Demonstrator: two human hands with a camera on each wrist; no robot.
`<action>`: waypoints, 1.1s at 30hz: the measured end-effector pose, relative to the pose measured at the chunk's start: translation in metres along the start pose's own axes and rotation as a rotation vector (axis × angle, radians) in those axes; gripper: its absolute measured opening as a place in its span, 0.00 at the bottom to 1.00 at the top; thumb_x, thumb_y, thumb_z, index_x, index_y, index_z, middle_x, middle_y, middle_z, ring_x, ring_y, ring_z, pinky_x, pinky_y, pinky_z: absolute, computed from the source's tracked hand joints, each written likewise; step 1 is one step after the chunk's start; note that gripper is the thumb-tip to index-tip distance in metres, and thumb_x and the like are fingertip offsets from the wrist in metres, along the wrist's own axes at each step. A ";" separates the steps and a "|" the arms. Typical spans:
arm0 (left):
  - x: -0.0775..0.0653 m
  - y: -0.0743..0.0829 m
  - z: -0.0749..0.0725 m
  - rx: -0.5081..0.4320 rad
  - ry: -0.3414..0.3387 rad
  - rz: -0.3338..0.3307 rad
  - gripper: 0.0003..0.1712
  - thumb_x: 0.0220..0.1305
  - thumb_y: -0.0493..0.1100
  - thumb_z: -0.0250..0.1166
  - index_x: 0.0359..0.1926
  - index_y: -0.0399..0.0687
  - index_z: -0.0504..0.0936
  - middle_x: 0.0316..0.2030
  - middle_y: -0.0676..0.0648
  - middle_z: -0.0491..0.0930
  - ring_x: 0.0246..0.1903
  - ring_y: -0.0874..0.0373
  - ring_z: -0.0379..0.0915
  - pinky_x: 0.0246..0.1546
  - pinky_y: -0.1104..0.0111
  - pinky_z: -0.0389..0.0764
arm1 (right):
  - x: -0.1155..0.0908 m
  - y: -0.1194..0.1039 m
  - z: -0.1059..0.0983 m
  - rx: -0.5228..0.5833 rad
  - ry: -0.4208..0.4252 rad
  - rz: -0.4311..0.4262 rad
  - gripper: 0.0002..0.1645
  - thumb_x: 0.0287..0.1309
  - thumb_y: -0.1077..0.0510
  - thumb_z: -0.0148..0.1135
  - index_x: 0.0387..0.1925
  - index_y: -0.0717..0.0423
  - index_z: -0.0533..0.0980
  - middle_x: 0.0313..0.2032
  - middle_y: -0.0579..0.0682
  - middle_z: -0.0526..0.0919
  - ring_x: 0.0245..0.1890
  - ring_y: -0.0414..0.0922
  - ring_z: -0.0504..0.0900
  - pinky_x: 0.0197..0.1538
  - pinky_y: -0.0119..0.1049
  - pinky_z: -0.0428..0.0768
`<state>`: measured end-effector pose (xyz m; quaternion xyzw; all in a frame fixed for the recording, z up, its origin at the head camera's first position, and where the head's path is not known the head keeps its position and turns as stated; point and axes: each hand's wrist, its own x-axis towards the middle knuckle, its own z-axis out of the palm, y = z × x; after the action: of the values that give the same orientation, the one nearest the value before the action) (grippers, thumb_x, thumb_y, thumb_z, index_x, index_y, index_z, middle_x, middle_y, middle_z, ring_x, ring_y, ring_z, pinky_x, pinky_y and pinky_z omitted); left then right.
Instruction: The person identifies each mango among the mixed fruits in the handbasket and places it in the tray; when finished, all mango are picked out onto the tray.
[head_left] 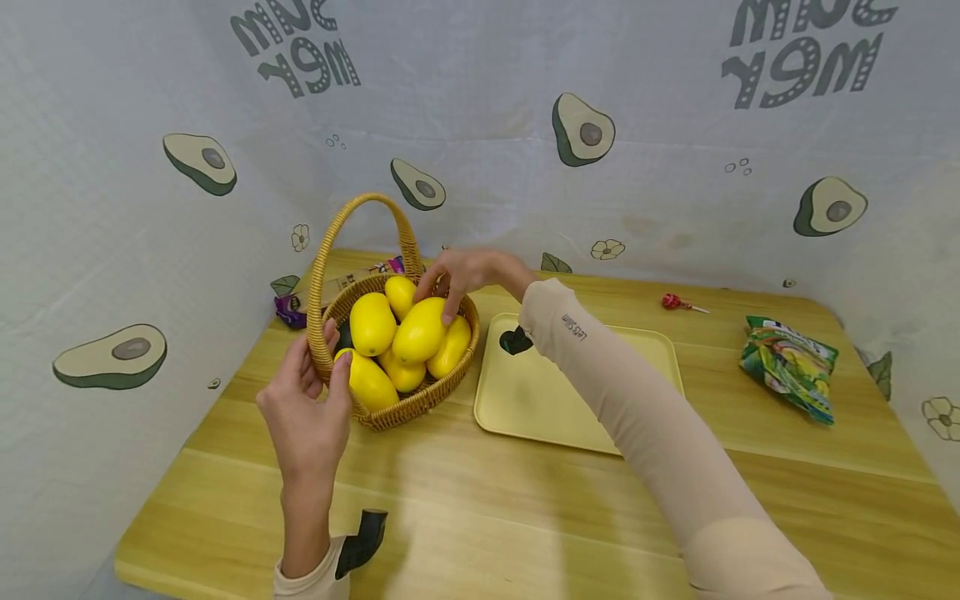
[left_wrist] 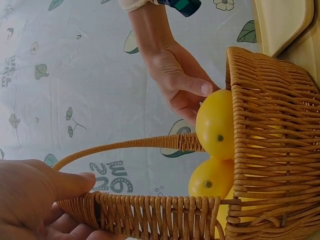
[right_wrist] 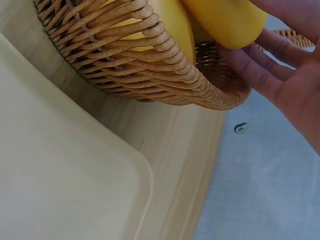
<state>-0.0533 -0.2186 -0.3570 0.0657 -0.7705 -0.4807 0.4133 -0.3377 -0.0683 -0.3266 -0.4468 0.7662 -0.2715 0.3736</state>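
Reaching in from the near left over a wooden table [head_left: 465,525], in a pale sleeve [head_left: 307,582] with a black device [head_left: 362,546] at the cuff. Gripping with the left hand [head_left: 311,421] the left side of the tall arched handle [head_left: 318,287] of a wicker basket [head_left: 427,403], with fingers curled round one side and thumb on the other. Standing upright, left of centre, and heaped with yellow fruits [head_left: 367,383], six of them in sight. Showing, just right of the basket and apart from it, a shallow pale-yellow tray [head_left: 555,408]. Passing over that tray from the near right in a matching sleeve. Pinching with the right hand [head_left: 471,271] the large fruit [head_left: 420,333] atop the heap, with thumb in front and fingers behind, parted by no more than its bulk; cannot tell whether lifted clear of the others. Lying well to the right, a green packet [head_left: 791,367]; farther back, a red lollipop [head_left: 672,301]. Half hidden behind the basket at far left, a purple-ended packet [head_left: 288,312]. Hanging beyond everything, a pale avocado-print curtain [head_left: 480,83].
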 end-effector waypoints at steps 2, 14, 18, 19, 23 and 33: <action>0.000 0.000 0.000 0.001 0.001 0.000 0.23 0.68 0.26 0.72 0.64 0.33 0.84 0.57 0.38 0.88 0.58 0.45 0.86 0.53 0.80 0.83 | 0.000 -0.001 0.000 -0.013 0.003 0.000 0.35 0.58 0.70 0.79 0.68 0.63 0.80 0.70 0.57 0.79 0.68 0.54 0.80 0.69 0.42 0.83; 0.000 0.002 -0.001 0.016 -0.014 -0.002 0.23 0.68 0.25 0.71 0.64 0.32 0.84 0.58 0.37 0.87 0.58 0.42 0.85 0.53 0.80 0.82 | -0.010 -0.001 0.000 -0.081 0.034 -0.078 0.32 0.58 0.65 0.81 0.65 0.62 0.83 0.67 0.57 0.83 0.63 0.53 0.83 0.68 0.42 0.83; -0.001 0.002 -0.002 0.029 -0.010 -0.007 0.24 0.68 0.25 0.71 0.64 0.32 0.84 0.58 0.38 0.87 0.58 0.42 0.85 0.53 0.80 0.82 | -0.018 0.000 -0.001 -0.079 0.056 -0.119 0.31 0.60 0.64 0.81 0.64 0.63 0.83 0.66 0.58 0.83 0.63 0.55 0.84 0.68 0.43 0.84; -0.001 0.002 -0.001 0.030 -0.010 -0.009 0.24 0.68 0.25 0.71 0.64 0.32 0.84 0.58 0.38 0.87 0.58 0.42 0.85 0.53 0.80 0.82 | -0.022 0.000 -0.001 -0.073 0.065 -0.128 0.31 0.60 0.64 0.81 0.64 0.63 0.83 0.65 0.58 0.84 0.61 0.55 0.85 0.67 0.43 0.85; -0.002 0.003 0.001 0.033 -0.012 -0.016 0.25 0.68 0.25 0.71 0.65 0.32 0.83 0.59 0.39 0.87 0.59 0.43 0.85 0.54 0.80 0.82 | -0.042 0.006 -0.003 -0.037 0.115 -0.189 0.30 0.62 0.65 0.79 0.65 0.65 0.82 0.62 0.57 0.86 0.59 0.53 0.86 0.64 0.45 0.86; -0.004 0.003 0.002 0.048 -0.003 -0.018 0.25 0.69 0.25 0.70 0.66 0.31 0.82 0.59 0.40 0.87 0.59 0.44 0.85 0.54 0.79 0.83 | -0.099 0.032 0.004 -0.101 0.268 -0.259 0.30 0.77 0.60 0.64 0.75 0.64 0.74 0.64 0.59 0.84 0.56 0.51 0.87 0.61 0.44 0.87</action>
<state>-0.0506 -0.2135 -0.3572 0.0822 -0.7819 -0.4658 0.4062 -0.3177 0.0339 -0.3199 -0.5196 0.7580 -0.3354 0.2071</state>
